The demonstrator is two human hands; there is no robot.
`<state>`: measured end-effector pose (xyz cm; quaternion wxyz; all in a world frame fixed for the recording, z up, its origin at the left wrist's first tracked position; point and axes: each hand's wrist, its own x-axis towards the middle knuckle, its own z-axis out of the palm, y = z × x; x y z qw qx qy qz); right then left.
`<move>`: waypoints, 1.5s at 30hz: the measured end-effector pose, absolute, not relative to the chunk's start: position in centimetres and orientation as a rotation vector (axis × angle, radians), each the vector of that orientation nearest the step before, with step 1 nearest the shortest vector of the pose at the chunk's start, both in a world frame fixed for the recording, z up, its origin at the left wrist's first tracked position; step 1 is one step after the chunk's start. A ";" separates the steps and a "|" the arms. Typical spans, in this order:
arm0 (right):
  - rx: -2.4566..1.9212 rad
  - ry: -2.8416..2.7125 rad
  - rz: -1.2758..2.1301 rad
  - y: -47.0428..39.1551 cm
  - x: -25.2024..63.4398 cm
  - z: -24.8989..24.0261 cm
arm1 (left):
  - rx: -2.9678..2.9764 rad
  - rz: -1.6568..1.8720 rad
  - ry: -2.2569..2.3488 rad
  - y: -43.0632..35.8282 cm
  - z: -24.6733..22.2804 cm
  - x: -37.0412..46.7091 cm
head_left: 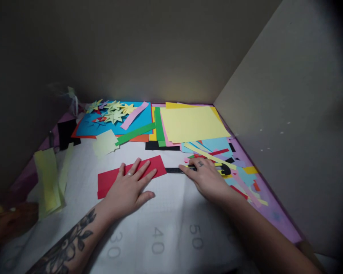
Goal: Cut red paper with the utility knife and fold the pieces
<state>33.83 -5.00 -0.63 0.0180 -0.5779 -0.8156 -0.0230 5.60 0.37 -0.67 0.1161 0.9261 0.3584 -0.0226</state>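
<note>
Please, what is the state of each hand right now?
Left hand: open, flat on the red paper.
Right hand: on the black-and-yellow cutter; grip cannot be told.

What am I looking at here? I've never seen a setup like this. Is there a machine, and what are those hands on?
There's no machine arm here, just a person's two bare hands. The single picture comes from a camera worn on the head, looking forward and down.

The left hand lies with fingers spread on a red piece of paper. The right hand is over a yellow-and-black cutter; its exact grip is hard to see.

Beneath them is a white sheet printed with numbers such as 30, 40 and 50. Farther back, paper stars lie on a blue sheet, beside a pale yellow sheet. Colored paper strips are scattered at the right.
</note>
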 end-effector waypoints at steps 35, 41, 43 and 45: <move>-1.730 -2.592 -0.224 -5.9 31.3 -0.3 | 2.713 -0.060 1.070 0.2 -0.8 5.7; -1.757 -2.557 -0.166 -6.0 31.6 -0.6 | 2.657 -0.070 1.141 -0.6 -0.4 5.9; -1.762 -2.561 -0.155 -5.9 31.7 -0.6 | 2.610 -0.077 1.205 -1.1 0.0 5.8; -1.769 -2.565 -0.148 -5.8 31.7 -0.7 | 2.599 -0.082 1.241 -1.5 0.5 5.4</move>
